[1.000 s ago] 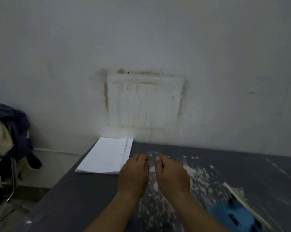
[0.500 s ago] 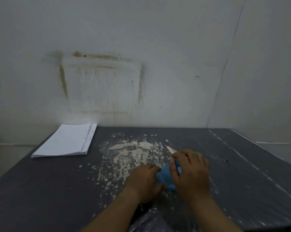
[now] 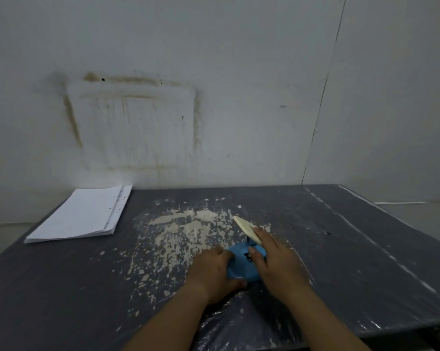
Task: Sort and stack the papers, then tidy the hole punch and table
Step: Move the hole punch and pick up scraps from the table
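Both hands are on the blue punch point(image 3: 241, 266), which sits on the dark grey table point(image 3: 345, 262), near its front edge and a little right of the middle. The left hand point(image 3: 213, 272) wraps the punch's left side: its fingers curl over the top edge and the thumb hooks round the near lower corner, so its grip is clamped on the punch. The right hand point(image 3: 277, 264) comes in from the right, with the thumb laid on the punch's blue top and the fingers lying over the far right side; its grip is likewise closed on the punch. Whether the punch is lifted clear of the table cannot be told.

A cream strip point(image 3: 245, 226) sticks out from under the right hand's fingers, pointing away and to the left, tilted up from the table. How it joins the punch is hidden by the hand.

Pale scraps point(image 3: 186, 229) lie scattered over the table's middle, thickest just beyond the hands and thinning toward the near edge. The papers point(image 3: 79, 216) are stacked in the far left corner, well apart from the hands, with punched holes along the stack's right edge and the top sheets slightly offset. Behind the table a white wall point(image 3: 239, 59) carries a brownish rectangular stain point(image 3: 130, 122).
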